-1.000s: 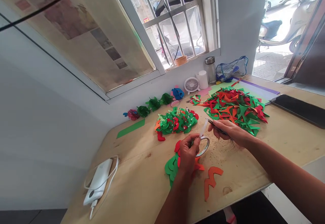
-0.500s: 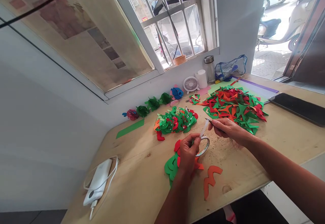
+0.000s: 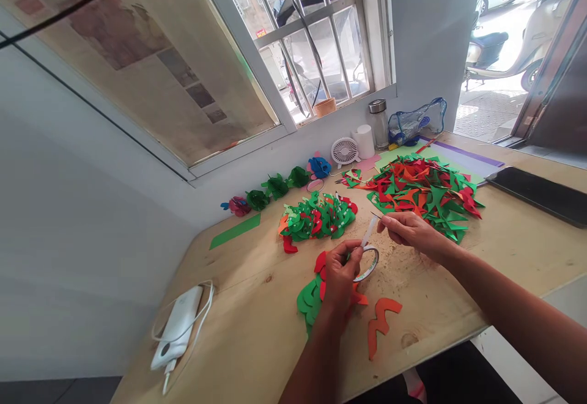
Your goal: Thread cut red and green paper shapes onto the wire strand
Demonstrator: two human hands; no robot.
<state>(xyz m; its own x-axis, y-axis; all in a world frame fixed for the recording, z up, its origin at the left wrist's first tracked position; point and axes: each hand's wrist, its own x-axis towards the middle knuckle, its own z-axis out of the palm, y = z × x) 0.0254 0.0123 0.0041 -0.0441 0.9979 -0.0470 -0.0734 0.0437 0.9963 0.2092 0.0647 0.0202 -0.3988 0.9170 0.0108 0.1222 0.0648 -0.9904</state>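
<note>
Wooden tabletop (image 3: 247, 306) below — the tape roll (image 3: 375, 265) looks thin, whitish.

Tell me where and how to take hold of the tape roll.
Grip the tape roll by its right rim, probably best with a finger through the ring, coming from the right: the left hand covers its left side, while the opening shows.

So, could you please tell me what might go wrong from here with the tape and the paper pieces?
The tape strip sticks up from the tape roll in the left hand, close to the tip of the thin dark tool in the right hand, so it could catch there or curl onto itself. The green pieces lie close by the left forearm, which might scatter them. The orange piece lies near the front of the table and might get brushed off.
</note>
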